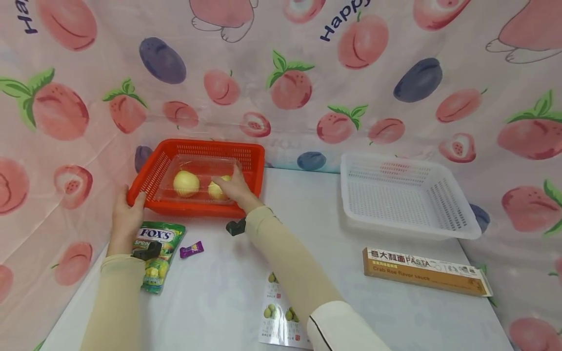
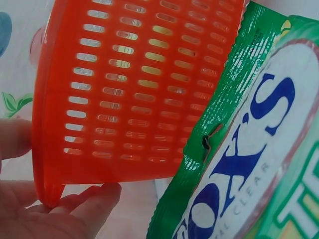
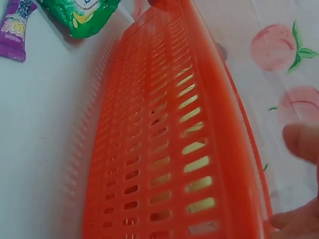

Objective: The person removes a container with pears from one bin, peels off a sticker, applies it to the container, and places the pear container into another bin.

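Observation:
An orange-red plastic basket (image 1: 197,210) stands at the back left against the patterned cloth. Inside it lies a clear plastic container (image 1: 167,176) with two round pale yellow fruits, one fruit (image 1: 186,184) at the left and another fruit (image 1: 218,190) by my right hand. My left hand (image 1: 125,217) grips the basket's front left corner, thumb at the rim and fingers below it in the left wrist view. Over the basket's right side, my right hand (image 1: 239,189) has thumb and fingers spread at the container's right end, its thumb overlapping the right fruit.
A green Fox's candy bag (image 1: 161,248) lies under my left forearm, with a purple wrapped candy (image 1: 191,249) beside it. To the right are a white basket (image 1: 412,225) and a long pasta box (image 1: 426,273). A printed sheet (image 1: 276,319) lies partly under my right sleeve.

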Available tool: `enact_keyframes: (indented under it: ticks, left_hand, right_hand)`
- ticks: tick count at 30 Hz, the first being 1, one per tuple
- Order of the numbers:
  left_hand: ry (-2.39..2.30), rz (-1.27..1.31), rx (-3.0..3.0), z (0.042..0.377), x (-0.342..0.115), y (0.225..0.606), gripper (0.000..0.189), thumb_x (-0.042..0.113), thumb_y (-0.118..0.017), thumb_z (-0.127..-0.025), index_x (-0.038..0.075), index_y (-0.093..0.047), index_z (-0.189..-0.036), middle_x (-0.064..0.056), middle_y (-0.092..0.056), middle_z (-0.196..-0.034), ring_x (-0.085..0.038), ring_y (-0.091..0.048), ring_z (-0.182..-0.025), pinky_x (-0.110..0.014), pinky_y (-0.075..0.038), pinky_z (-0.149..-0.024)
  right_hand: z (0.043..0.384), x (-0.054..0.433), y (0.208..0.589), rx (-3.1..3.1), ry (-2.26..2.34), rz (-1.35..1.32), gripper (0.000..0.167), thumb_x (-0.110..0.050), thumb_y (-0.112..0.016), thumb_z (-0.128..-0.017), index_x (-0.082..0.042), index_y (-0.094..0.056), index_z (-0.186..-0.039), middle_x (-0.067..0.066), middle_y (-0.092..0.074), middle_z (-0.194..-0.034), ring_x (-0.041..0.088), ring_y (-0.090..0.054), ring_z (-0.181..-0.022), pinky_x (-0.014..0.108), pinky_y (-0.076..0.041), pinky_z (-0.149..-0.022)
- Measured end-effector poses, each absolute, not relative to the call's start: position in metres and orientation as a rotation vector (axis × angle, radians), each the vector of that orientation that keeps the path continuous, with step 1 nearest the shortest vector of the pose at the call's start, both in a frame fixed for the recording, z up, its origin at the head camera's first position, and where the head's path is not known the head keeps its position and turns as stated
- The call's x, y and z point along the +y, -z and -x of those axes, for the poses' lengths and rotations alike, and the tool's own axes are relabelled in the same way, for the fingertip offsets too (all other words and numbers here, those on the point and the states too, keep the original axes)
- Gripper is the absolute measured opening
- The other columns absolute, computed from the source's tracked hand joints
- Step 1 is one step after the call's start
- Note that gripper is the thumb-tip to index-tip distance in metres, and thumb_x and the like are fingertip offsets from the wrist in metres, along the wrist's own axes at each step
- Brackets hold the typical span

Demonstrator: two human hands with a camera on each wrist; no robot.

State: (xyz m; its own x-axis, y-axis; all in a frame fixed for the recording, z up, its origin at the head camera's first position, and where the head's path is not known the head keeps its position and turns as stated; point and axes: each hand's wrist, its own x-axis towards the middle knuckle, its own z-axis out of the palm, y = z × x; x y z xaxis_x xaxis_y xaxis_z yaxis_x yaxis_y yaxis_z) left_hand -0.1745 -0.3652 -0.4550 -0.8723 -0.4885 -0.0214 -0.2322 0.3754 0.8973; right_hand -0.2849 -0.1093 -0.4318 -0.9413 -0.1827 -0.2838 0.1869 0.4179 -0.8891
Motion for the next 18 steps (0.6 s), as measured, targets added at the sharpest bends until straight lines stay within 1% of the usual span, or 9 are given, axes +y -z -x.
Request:
enact_keyframes:
  ticks: [4,7,11,14,18]
  left_hand:
    - [1.474,-0.619,-2.383,0.1746,-0.365,0.4562,0.068,0.033,-0.039,-0.103,0.005,-0.008,-0.157,-0.023,-0.022,-0.156,-0.039,-0.029,-0.137,-0.049,-0.02,-0.114]
    - [1.46,-0.635,-2.395,0.1748,-0.3644,0.4578,0.068,0.033,-0.038,-0.103,0.005,-0.008,-0.157,-0.023,-0.022,-0.156,-0.04,-0.029,-0.137,-0.05,-0.02,-0.114]
    - [1.472,-0.641,-2.402,0.1743,-0.3637,0.4584,0.068,0.034,-0.038,-0.103,0.007,-0.007,-0.157,-0.022,-0.021,-0.156,-0.04,-0.029,-0.137,-0.052,-0.02,-0.113]
    - [1.487,-0.633,-2.402,0.174,-0.3629,0.4576,0.068,0.034,-0.037,-0.104,0.007,-0.006,-0.157,-0.022,-0.02,-0.157,-0.04,-0.029,-0.137,-0.053,-0.021,-0.112]
    - [1.499,-0.634,-2.4,0.1743,-0.363,0.4567,0.068,0.034,-0.037,-0.104,0.008,-0.004,-0.157,-0.021,-0.019,-0.157,-0.039,-0.029,-0.137,-0.053,-0.022,-0.112]
  right_hand:
    - [0.2883,-0.1124,0.4352,2.347,1.572,-0.03,0.087,-0.035,-0.066,-0.092,-0.017,-0.011,-0.158,0.006,-0.032,-0.153,0.024,-0.037,-0.132,0.044,-0.033,-0.109]
    - [0.29,-0.1124,0.4379,2.315,1.605,-0.045,0.085,-0.029,-0.064,-0.094,-0.016,-0.009,-0.158,0.009,-0.037,-0.15,0.025,-0.041,-0.129,0.043,-0.034,-0.109]
    - [0.2895,-0.1104,0.4396,2.196,1.625,-0.091,0.086,-0.025,-0.064,-0.095,-0.019,-0.005,-0.158,0.01,-0.039,-0.147,0.026,-0.042,-0.126,0.043,-0.034,-0.109]
    - [0.2881,-0.1085,0.4391,2.105,1.628,-0.145,0.087,-0.025,-0.063,-0.096,-0.019,-0.003,-0.158,0.01,-0.037,-0.147,0.026,-0.04,-0.126,0.042,-0.034,-0.109]
    - [0.2864,-0.1071,0.4376,2.047,1.631,-0.19,0.089,-0.028,-0.063,-0.095,-0.019,-0.002,-0.158,0.009,-0.034,-0.147,0.026,-0.038,-0.127,0.045,-0.032,-0.11]
